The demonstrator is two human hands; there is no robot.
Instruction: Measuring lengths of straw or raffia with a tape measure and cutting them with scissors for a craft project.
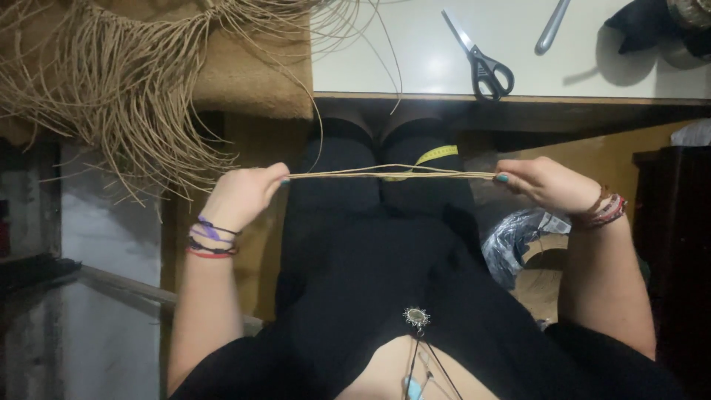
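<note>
My left hand (243, 194) and my right hand (544, 181) each pinch one end of a few thin tan fibre strands (385, 174). The strands are stretched level between the hands, above my lap in black clothing. A yellow measuring tape (435, 155) lies on my knees just behind the strands. One strand curves up from my left hand toward the table. Both wrists carry bracelets.
A large bundle of loose tan fibres (126, 81) hangs off a brown mat at the upper left. Black-handled scissors (485, 67) and a grey metal tool (552, 26) lie on the white tabletop (415, 59). A black plastic bag (518, 237) sits beside my right arm.
</note>
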